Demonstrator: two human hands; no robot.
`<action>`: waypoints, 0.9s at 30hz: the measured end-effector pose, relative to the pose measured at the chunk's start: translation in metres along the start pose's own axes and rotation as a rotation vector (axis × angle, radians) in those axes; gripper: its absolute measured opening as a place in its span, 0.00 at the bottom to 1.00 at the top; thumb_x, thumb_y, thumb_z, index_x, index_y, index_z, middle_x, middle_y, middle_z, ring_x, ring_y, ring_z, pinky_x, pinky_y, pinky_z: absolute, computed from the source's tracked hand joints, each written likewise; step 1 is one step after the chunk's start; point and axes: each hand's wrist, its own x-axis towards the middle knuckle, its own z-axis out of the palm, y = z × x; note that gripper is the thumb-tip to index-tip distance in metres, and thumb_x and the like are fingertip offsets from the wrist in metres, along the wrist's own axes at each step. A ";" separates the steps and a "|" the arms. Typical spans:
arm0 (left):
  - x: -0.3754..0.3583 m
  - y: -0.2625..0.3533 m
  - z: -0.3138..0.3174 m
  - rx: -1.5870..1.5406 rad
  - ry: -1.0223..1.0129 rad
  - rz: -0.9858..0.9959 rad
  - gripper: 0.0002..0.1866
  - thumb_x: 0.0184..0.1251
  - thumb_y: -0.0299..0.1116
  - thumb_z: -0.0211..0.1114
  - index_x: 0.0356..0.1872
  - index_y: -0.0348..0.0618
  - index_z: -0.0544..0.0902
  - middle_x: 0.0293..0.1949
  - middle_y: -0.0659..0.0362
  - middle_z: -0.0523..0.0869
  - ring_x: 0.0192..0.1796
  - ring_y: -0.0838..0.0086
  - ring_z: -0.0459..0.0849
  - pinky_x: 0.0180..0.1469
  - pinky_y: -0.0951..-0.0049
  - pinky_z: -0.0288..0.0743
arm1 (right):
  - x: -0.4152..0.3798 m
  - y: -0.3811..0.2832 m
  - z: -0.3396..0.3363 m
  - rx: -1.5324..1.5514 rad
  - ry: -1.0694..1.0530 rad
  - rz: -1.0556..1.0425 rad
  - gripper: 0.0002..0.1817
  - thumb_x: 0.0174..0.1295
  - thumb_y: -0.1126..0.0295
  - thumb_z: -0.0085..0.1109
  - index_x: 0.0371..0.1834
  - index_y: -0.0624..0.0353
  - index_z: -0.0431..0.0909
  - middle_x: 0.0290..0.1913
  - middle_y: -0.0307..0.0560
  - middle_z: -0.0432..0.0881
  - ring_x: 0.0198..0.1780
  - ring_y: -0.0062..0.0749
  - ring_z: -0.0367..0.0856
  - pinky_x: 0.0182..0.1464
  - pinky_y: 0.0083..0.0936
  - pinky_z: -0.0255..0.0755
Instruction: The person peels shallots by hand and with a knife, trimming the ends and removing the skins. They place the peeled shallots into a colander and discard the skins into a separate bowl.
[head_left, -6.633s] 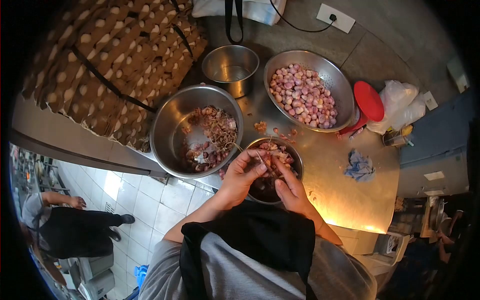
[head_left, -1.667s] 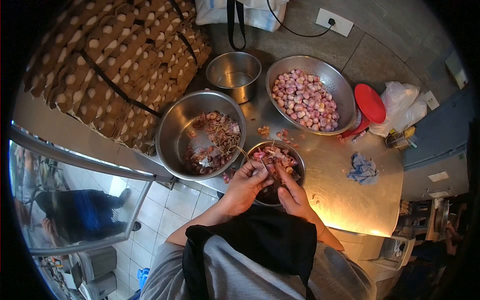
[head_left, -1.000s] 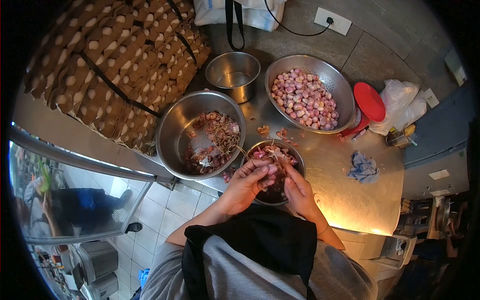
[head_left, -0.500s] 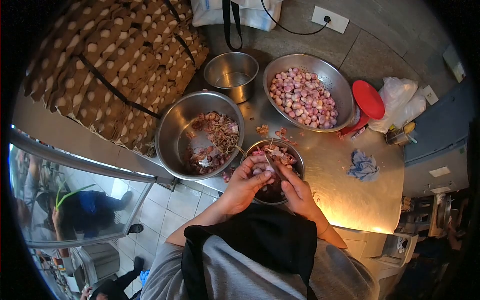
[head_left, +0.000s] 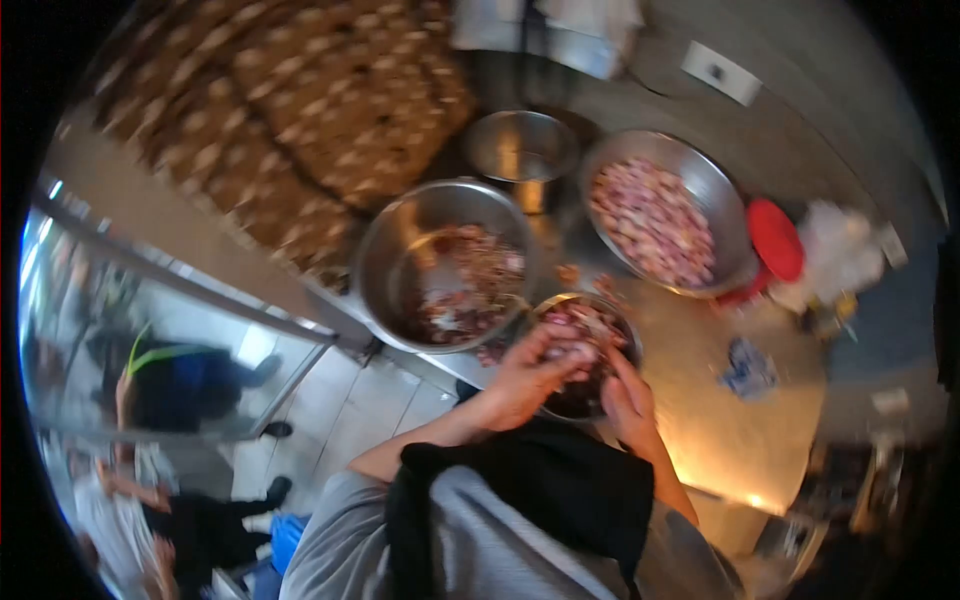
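My left hand [head_left: 528, 375] is curled around a small pinkish shallot above the near bowl [head_left: 636, 352]. Close beside it, my right hand [head_left: 628, 398] has its fingers closed; a knife showed there earlier, but blur hides it now. Reddish peels and shallots fill part of the near bowl. Up and to the left, a large steel bowl [head_left: 375, 290] contains dry skins and roots [head_left: 470, 280]. A steel colander [head_left: 730, 205] full of pink shallots [head_left: 655, 222] stands at the upper right.
An empty-looking steel pot [head_left: 490, 145] stands behind the bowls. Stacked egg trays [head_left: 330, 100] fill the upper left. To the right are a red round object [head_left: 775, 240], plastic bags [head_left: 835, 250] and a crumpled blue cloth [head_left: 750, 368]. Other people [head_left: 120, 510] show at lower left.
The view has shifted and blurred, so the bowls and my hands appear farther right. The knife blade no longer shows clearly. More of a person is visible at lower left.
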 end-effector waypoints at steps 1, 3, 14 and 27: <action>0.001 0.000 0.002 0.006 0.045 -0.002 0.12 0.62 0.26 0.59 0.46 0.44 0.71 0.41 0.60 0.78 0.43 0.76 0.78 0.45 0.75 0.75 | -0.002 -0.004 0.002 0.050 -0.015 0.029 0.26 0.65 0.64 0.45 0.65 0.61 0.57 0.39 0.35 0.66 0.37 0.19 0.56 0.39 0.16 0.46; 0.003 -0.008 -0.006 0.014 -0.029 0.062 0.11 0.61 0.27 0.59 0.45 0.42 0.72 0.40 0.61 0.76 0.43 0.77 0.77 0.44 0.76 0.76 | -0.003 -0.002 0.004 0.070 -0.036 0.047 0.27 0.65 0.62 0.45 0.66 0.59 0.55 0.29 0.27 0.66 0.24 0.11 0.54 0.26 0.12 0.44; 0.007 -0.011 -0.014 0.212 -0.030 0.293 0.18 0.57 0.25 0.62 0.47 0.40 0.67 0.39 0.59 0.77 0.44 0.78 0.76 0.49 0.78 0.68 | 0.005 -0.009 0.010 -0.096 -0.040 0.018 0.24 0.66 0.69 0.40 0.65 0.61 0.57 0.49 0.38 0.73 0.23 0.08 0.59 0.24 0.07 0.51; 0.005 -0.008 -0.016 0.554 -0.025 0.394 0.20 0.58 0.27 0.63 0.48 0.39 0.65 0.42 0.58 0.76 0.46 0.78 0.75 0.45 0.77 0.70 | 0.008 0.009 0.000 -0.090 0.034 0.013 0.23 0.65 0.69 0.41 0.63 0.64 0.59 0.49 0.38 0.74 0.27 0.12 0.65 0.29 0.09 0.58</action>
